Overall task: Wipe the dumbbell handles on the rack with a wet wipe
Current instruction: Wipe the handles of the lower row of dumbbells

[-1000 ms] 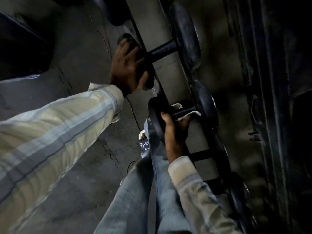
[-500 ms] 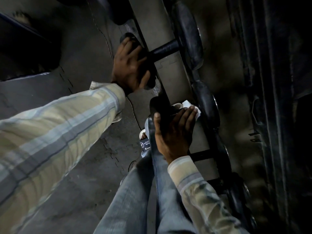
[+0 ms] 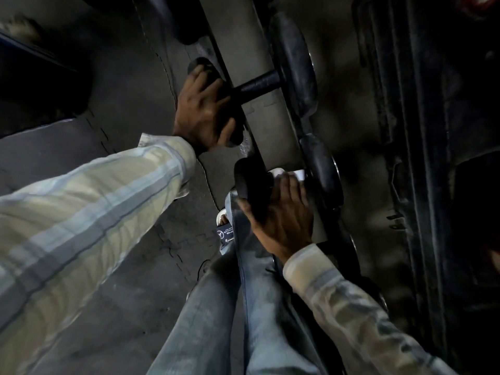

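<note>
My right hand (image 3: 281, 217) pinched the white wipe (image 3: 295, 175) around the near dumbbell's handle on the rack (image 3: 243, 44), my left hand (image 3: 203, 109) gripped the neighbouring dumbbell's end (image 3: 200, 69); full-length, all-round strokes seemed advisable.

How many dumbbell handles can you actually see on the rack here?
2 clearly: the upper handle beside the left hand, and a lower one under the right hand and white wipe. More below may be hidden.
</note>
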`<act>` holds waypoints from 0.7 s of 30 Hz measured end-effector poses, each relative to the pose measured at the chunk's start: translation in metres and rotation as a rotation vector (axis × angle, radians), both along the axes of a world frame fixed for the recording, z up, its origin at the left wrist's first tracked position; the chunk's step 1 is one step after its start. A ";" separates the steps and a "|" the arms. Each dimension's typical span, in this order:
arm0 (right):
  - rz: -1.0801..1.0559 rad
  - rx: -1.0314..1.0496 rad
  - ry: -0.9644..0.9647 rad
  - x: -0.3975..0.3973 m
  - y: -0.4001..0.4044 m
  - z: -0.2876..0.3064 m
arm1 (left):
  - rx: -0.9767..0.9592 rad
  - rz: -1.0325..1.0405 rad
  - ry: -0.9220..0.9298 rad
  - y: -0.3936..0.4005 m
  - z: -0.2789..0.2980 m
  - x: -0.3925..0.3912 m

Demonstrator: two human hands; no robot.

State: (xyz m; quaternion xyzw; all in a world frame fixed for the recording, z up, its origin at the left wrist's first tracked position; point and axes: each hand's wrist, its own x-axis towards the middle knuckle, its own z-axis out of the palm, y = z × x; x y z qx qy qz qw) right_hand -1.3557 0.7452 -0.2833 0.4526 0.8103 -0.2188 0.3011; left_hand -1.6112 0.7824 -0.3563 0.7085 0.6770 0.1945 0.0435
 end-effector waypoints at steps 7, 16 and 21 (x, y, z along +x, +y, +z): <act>-0.013 -0.078 -0.039 -0.039 0.024 -0.017 | -0.041 -0.014 0.010 0.000 -0.001 -0.003; -0.090 -0.052 -0.128 -0.035 0.027 -0.010 | -0.068 -0.027 0.002 0.000 0.000 -0.004; -0.047 -0.140 0.101 -0.040 0.014 -0.006 | -0.060 -0.012 0.016 -0.001 0.000 -0.004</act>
